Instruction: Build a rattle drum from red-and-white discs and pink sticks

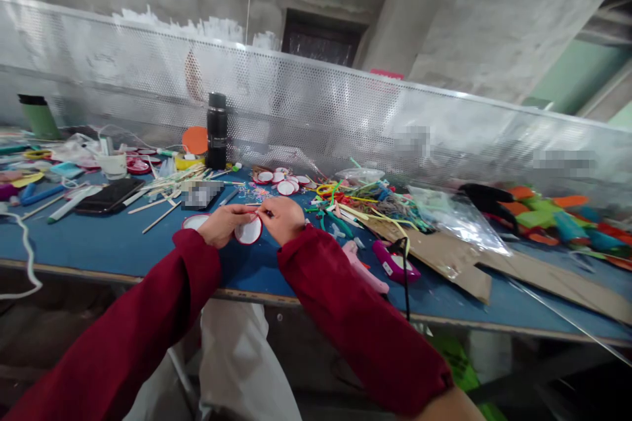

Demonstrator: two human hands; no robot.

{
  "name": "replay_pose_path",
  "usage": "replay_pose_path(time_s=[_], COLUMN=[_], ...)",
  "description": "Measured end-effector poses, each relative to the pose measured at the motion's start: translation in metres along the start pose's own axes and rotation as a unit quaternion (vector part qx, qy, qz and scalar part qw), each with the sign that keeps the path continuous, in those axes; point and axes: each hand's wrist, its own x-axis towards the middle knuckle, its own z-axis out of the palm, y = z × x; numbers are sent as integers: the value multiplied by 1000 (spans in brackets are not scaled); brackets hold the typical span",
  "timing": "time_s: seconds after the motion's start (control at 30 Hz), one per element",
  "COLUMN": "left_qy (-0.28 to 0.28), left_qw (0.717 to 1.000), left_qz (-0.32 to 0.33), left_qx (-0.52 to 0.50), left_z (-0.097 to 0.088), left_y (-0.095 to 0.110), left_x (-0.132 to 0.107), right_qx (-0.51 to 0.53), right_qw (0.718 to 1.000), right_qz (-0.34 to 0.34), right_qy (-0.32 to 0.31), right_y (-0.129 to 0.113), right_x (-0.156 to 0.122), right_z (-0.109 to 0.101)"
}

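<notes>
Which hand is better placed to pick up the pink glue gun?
Right, probably. The right hand and left hand both grip the white disc, but the pink glue gun lies to the right.

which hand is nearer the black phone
Left. The left hand, on the white disc, sits right of the black phone; the right hand is farther right.

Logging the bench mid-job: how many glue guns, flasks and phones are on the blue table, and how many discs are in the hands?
Glue guns: 2 (pale pink plastic glue gun, magenta plastic glue gun)
Flasks: 2 (black cylindrical flask, green black-lidded flask)
Phones: 1 (flat black phone)
Held discs: 1 (red-rimmed white round disc, between left hand and right hand)
Total: 6
</notes>
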Motion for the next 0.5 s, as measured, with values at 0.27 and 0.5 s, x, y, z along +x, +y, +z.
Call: replay_pose_path(time_s=[0.27,0.5], left_qy=[-4,-32], left_qw=[999,997], left_qz=[33,37], left_qx=[-26,-55], left_z=[1,3], left_y=[1,6], left_x=[-2,-8], right_qx=[299,471], right_qw=[942,819], right_qz=[152,326], right_qy=[31,27], right_y=[4,1], right_x=[-4,-5], right_z=[13,14])
